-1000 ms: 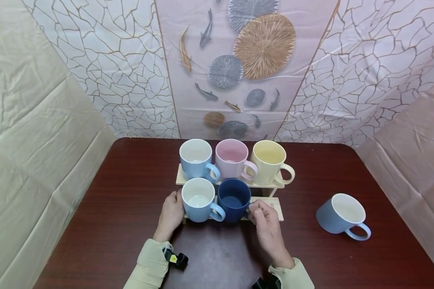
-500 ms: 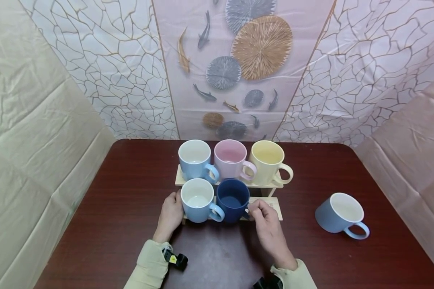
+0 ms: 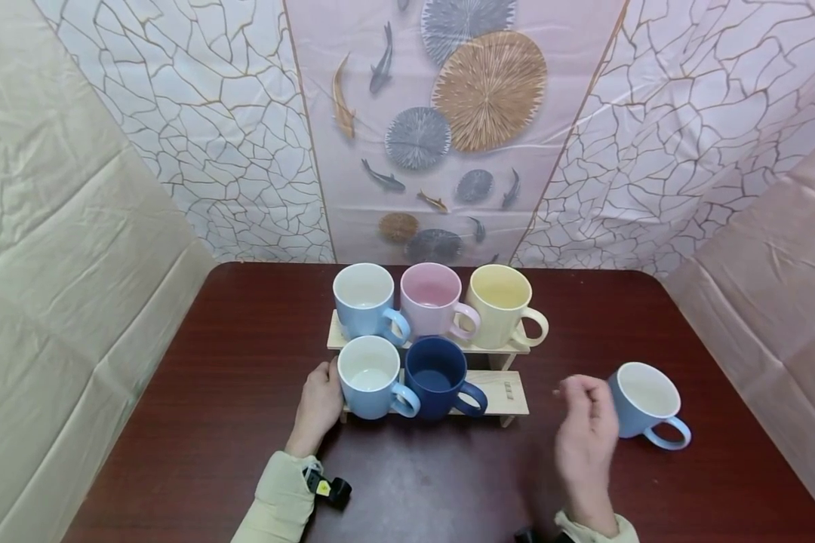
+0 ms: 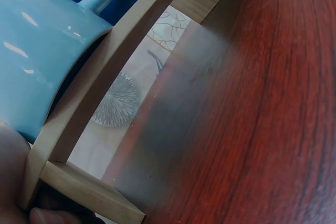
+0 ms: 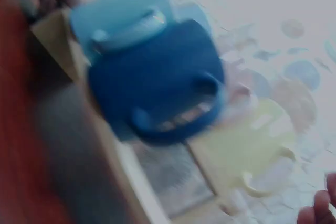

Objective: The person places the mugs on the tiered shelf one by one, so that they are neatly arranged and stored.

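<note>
A two-step wooden mug rack (image 3: 492, 391) stands mid-table. On its lower step, a light blue mug (image 3: 369, 392) sits at the left beside a navy mug (image 3: 435, 394), handles to the right. My left hand (image 3: 318, 406) grips the left end of that step; the left wrist view shows its fingers (image 4: 11, 169) at the rack's corner, next to the mug. My right hand (image 3: 587, 434), blurred and holding nothing, hovers right of the rack with loosely bent fingers. Just beyond it, partly hidden by it, a blue mug (image 3: 638, 422) with a white inside rests on the table.
Along the upper step stand another light blue mug (image 3: 361, 313), a pink mug (image 3: 429, 311) and a yellow mug (image 3: 497, 320). The dark red-brown table (image 3: 244, 362) is bounded by a patterned cloth (image 3: 421, 204) behind and cloth at both sides.
My right hand has let go of the navy mug's handle and moved right, close to the blue mug on the table. My left hand stays at the rack's left end.
</note>
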Demonstrator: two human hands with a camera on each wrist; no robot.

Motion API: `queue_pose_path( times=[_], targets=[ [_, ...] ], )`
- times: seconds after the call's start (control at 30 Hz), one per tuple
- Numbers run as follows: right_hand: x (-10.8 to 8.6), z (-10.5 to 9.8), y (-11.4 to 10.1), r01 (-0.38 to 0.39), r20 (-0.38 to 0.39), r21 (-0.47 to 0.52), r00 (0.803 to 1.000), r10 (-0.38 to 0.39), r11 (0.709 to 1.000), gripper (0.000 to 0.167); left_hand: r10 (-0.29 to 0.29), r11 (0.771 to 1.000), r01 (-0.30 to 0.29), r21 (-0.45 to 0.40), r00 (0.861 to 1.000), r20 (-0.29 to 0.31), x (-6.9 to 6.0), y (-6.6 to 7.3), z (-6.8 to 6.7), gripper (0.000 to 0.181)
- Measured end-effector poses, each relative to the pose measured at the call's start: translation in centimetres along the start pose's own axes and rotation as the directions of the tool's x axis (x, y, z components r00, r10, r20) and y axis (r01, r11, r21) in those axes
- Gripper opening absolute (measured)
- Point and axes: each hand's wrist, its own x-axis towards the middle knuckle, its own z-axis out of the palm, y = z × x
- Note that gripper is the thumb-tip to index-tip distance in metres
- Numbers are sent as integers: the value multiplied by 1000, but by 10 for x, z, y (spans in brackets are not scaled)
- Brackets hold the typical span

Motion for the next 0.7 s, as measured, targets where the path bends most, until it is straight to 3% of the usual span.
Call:
queue_pose_path(
  times=[0.1,0.17,0.3,0.43,0.53,0.6,0.7],
  targets=[
    [13,-14,-4,13,-141,151,990,9,988,14,1,1000,-1,4,1000,-2,0,0,0,45],
    [23,-25,-5,31,-233,190,972,15,981,12,0,1000,0,12,1000,-4,0,1,-1,44],
    [44,-52,-2,-25,-376,104,924,63,994,9,-13,1000,13,-8,1000,2,0,0,0,45],
    [61,-85,8,-175,-425,-29,894,146,984,15,-6,1000,6,-21,1000,-4,0,-1,1,46],
    [69,-107,18,-287,-434,-212,884,174,934,18,-9,1000,9,-21,1000,-4,0,-1,2,46],
    [73,-119,26,-342,-440,-329,880,178,880,18,-11,1000,11,-18,1000,-4,0,-1,2,45],
    [76,-131,35,-428,-420,-422,874,246,800,15,-21,1000,21,-21,1000,-4,0,-1,1,44]
  ],
)
